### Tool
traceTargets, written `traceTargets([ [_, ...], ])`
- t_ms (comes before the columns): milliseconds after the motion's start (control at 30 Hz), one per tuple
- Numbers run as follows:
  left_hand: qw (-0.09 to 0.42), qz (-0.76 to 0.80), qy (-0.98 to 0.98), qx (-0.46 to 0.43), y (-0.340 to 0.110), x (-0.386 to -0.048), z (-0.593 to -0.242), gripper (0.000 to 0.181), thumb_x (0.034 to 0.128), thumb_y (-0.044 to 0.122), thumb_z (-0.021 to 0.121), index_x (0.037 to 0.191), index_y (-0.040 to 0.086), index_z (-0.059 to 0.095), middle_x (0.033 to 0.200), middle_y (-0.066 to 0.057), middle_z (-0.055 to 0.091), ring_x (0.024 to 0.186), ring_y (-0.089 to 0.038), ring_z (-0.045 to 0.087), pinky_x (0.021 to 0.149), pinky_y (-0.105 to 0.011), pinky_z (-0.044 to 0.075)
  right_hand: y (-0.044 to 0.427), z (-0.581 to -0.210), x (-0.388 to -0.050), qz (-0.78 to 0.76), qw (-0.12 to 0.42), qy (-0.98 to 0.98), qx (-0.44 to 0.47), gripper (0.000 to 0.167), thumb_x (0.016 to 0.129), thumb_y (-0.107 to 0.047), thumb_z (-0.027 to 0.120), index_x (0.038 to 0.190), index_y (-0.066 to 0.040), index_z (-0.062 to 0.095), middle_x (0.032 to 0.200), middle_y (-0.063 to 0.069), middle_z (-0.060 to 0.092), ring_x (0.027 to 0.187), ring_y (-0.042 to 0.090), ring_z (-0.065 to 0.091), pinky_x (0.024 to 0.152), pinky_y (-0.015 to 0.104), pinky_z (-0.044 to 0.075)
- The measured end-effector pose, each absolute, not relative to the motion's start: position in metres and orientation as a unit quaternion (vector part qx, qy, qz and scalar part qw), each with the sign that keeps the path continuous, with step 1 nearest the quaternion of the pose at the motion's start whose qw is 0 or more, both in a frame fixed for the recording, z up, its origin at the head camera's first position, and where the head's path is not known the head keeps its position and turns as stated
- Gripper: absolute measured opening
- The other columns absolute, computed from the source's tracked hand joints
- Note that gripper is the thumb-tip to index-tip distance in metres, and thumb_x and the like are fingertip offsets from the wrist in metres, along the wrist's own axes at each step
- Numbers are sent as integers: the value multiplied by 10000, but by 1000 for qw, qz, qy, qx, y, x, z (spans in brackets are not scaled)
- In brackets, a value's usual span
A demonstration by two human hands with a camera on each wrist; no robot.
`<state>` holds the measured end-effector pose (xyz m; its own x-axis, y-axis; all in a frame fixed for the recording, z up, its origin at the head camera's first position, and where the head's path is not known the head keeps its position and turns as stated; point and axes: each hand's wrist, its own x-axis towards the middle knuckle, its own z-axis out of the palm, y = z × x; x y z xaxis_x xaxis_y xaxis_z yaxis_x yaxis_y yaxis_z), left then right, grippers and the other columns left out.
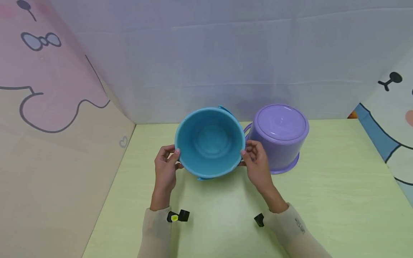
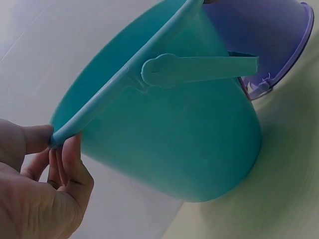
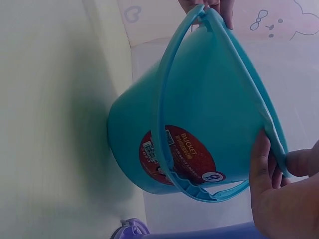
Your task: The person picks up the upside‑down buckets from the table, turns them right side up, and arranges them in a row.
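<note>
A blue plastic bucket (image 1: pixel 211 139) is held between both hands, its mouth facing the head camera. My left hand (image 1: pixel 165 168) pinches the rim on the left side, thumb over the edge and fingers beneath. On the opposite side my right hand (image 1: pixel 258 166) pinches the rim the same way. In the right wrist view the bucket's handle (image 3: pixel 160 99) hangs across the wall, over a red oval label (image 3: pixel 192 154). The left wrist view shows a handle end (image 2: pixel 199 70) joined below the rim. Just right of it, a purple bucket (image 1: pixel 280 125) stands upside down.
The pale green tabletop (image 1: pixel 338 186) extends around the buckets. A whitish cloth wall (image 1: pixel 226 53) rises behind, and printed panels (image 1: pixel 64 143) stand at the left and right sides. Close to my right hand is the purple bucket's wall.
</note>
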<state>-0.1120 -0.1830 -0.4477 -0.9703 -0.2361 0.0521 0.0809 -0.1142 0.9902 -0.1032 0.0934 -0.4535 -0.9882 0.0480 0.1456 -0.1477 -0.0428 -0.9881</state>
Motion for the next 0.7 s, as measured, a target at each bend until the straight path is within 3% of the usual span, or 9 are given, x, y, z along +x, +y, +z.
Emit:
traceTargets([
  [400, 104, -761, -634, 89, -180, -115, -443, 152, 1062, 24, 615, 1213, 6, 620, 989, -35, 592, 734, -92, 700, 555, -190, 565, 96, -442, -110, 744, 8, -667, 19, 424, 1053, 87, 498, 1468, 88, 409, 1180, 225, 546, 935, 92, 655, 786, 250, 626],
  [700, 87, -775, -617, 107, -179, -123, -438, 150, 1075, 58, 605, 1220, 20, 615, 980, -27, 578, 755, -89, 687, 564, -177, 563, 96, -438, -122, 765, 0, -645, -1, 446, 1054, 73, 515, 1490, 81, 423, 1200, 201, 537, 976, 132, 654, 797, 247, 622],
])
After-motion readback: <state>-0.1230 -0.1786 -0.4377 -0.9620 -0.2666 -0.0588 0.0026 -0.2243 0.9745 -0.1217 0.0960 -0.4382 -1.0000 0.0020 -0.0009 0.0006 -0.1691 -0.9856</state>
